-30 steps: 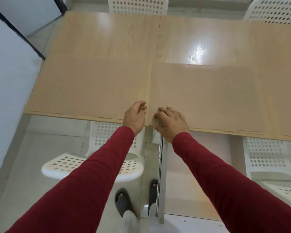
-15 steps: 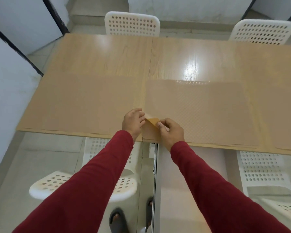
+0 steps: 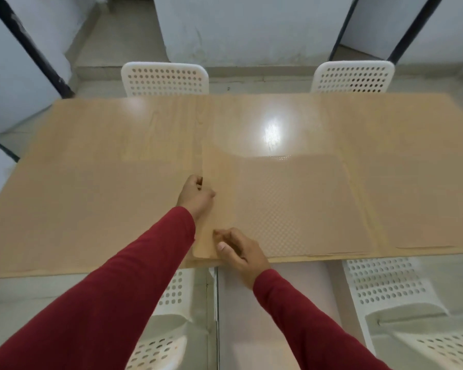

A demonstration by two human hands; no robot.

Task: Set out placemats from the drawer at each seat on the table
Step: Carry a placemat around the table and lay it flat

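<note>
Head view: your left hand (image 3: 197,194) now grips the left edge of the top placemat (image 3: 219,198) and has it peeled up and folded over toward the right, so its smooth underside faces you. A second ago both hands were bunched at the near corner of the stack, picking at it; half a second ago only that corner was lifted. The separation has worked, which means one mat is now free to go to a seat.

Your right hand (image 3: 238,249) rests at the near edge of the counter (image 3: 91,182), fingers curled down on the stack of placemats (image 3: 300,209) beside the lifted sheet; it seems to be pinning the rest in place (whether it pinches the loose mat as well, you cannot tell from here). The stack lies at the near side, right of the counter's centre seam, its dotted texture showing.

A further mat (image 3: 422,204) appears to lie flat just right of the stack, in front of the near right chair (image 3: 385,287). The two far chairs (image 3: 165,78) still have bare wood before them, so by my judgement most of the setting-out remains. Keep the lower sheets pressed, or they may drag along with the freed one.
</note>
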